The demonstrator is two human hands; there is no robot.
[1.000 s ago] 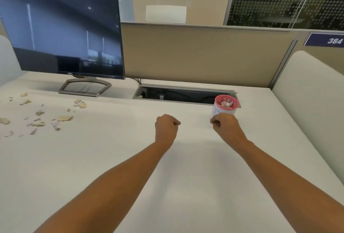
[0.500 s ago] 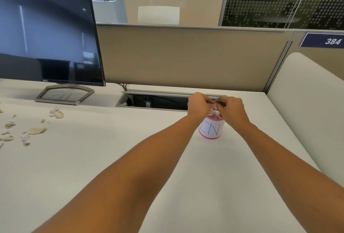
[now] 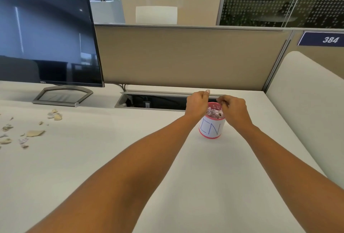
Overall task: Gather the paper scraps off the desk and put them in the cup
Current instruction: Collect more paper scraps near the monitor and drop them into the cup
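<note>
The cup (image 3: 211,127), pink with a white label, stands upright on the worktop (image 3: 130,158) toward its right side, just in front of the cable slot (image 3: 154,101). It is heaped to the rim with scraps (image 3: 214,112). Both hands hover at its mouth. The left hand (image 3: 197,103) is at the left of the rim, fingers curled into the palm and thumb tip up. The right hand (image 3: 233,111) is over the right of the rim, fingers (image 3: 222,100) bent and bunched at the tips. Whether either holds paper cannot be told — the palms face away.

The step looks like the drop. To do it well, I would keep both hands low and directly above the opening. Loosening the fingers one hand at a time should let light pieces fall straight in rather than flutter past. With the pile so high, a gentle press with straight fingers would likely make room — without tipping the cup, which neither hand appears to grip.

Loose scraps (image 3: 35,133) lie well off to the left, in front of the monitor (image 3: 46,41), so further trips seem needed.
</note>
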